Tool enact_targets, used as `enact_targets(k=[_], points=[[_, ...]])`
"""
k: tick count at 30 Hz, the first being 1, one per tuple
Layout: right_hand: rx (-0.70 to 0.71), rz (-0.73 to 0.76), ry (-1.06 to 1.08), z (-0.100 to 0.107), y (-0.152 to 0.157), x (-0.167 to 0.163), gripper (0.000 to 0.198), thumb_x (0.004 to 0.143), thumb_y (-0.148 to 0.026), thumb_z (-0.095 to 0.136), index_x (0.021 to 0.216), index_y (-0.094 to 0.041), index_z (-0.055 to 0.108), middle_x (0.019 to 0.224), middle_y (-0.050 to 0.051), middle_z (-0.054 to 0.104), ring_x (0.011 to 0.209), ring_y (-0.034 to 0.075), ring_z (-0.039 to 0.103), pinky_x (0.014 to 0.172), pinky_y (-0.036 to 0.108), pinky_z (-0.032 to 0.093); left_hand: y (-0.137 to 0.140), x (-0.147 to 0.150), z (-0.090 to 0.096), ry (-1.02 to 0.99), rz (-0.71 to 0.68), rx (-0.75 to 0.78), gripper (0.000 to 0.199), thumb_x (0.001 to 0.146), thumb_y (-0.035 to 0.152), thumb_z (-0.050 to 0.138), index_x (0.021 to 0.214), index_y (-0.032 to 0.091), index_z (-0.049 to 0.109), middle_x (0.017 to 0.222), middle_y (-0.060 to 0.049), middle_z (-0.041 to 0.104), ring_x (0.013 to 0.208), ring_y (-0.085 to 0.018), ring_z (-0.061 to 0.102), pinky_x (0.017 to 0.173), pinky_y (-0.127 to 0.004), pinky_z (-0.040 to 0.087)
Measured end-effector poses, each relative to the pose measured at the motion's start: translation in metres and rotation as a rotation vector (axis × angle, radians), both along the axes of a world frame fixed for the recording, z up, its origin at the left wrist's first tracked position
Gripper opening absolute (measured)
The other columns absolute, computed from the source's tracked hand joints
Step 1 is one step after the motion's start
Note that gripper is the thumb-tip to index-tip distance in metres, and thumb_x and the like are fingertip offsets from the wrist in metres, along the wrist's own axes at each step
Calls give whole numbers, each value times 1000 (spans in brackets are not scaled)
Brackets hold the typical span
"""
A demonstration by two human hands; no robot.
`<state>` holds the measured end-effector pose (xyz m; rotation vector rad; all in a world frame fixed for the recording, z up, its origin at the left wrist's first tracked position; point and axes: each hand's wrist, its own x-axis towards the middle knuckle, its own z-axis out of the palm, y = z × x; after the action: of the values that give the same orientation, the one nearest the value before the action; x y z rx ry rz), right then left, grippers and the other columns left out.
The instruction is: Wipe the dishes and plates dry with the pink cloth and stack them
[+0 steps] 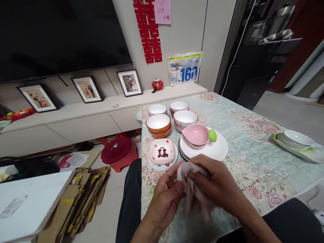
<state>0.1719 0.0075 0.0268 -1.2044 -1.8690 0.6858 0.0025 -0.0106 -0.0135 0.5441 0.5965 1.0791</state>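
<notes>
1. Over the near side of the pale-green flowered surface [253,163], the left hand [167,197] pinches a white, curved-rimmed piece [179,173], mostly hidden.
2. The right hand [217,184] grips crumpled greyish-pink cloth [193,195] against it.
3. Left, a pink-bordered square dish [153,152] reads "CAT".
4. Far, a clear plastic bag [186,69]: blue "160".

Left hand [168,192]: pinched, thumb bent toward fingers.
Right hand [216,180]: back up, fingers curled down.
Forearms [249,216]: 2, bare, angled inward.
</notes>
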Motion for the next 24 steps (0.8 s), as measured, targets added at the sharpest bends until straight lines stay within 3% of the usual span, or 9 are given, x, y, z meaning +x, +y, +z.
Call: enact_targets(k=[3,6,8,11,14,17,20,24], points=[[235,-35,-31,0,-3,1,24,90,-9,51,104,-23,65,100,5,69,91,20,61,78,33,47,1,0,1,-34,-85,7,51,73,28,84,122,19,71,103,-9,74,83,-18,68,70,-27,53],[293,166,-153,-5,-5,-6,30,95,-8,47,113,-24,64,112,6,67,95,21,57,82,35,47,1,-2,5,-60,-125,36,34,80,28,78,111,16,75,91,-7,73,77,-16,66,72,-28,53],[326,212,-210,-10,-4,-10,31,95,-6,47,117,-22,62,114,7,67,92,21,54,81,36,46,1,-3,7,-54,-132,50,26,82,26,76,106,15,76,89,-6,72,78,-16,66,75,-29,52],[322,180,-214,-17,4,-11,27,95,-5,47,113,-17,62,108,8,68,87,22,53,79,37,44,1,-6,11,-31,-148,51,34,80,26,77,112,16,74,99,-10,74,91,-23,68,82,-33,51],[206,146,-186,-20,10,-8,18,95,-8,47,98,-16,62,92,6,67,83,21,55,74,34,43,1,-12,10,13,-112,30,55,72,25,84,125,18,69,116,-13,71,110,-28,64,93,-35,48],[143,89,-161,-20,12,-6,14,95,-14,50,84,-18,58,80,3,62,75,18,53,66,30,40,1,-16,5,62,-46,-19,73,62,20,89,131,23,65,126,-12,69,120,-29,60,93,-32,47],[244,19,-178,-22,10,-8,15,93,-12,49,82,-18,58,78,3,60,74,18,52,65,30,38,1,-18,2,79,-68,0,76,62,19,89,133,25,63,132,-12,67,125,-30,58,93,-32,48],[415,-20,-268,-26,7,-12,19,92,-6,47,90,-15,63,83,7,62,80,21,53,69,31,41,1,-16,7,279,-97,187,62,77,24,77,137,24,59,143,-11,61,132,-31,54,106,-41,43]])
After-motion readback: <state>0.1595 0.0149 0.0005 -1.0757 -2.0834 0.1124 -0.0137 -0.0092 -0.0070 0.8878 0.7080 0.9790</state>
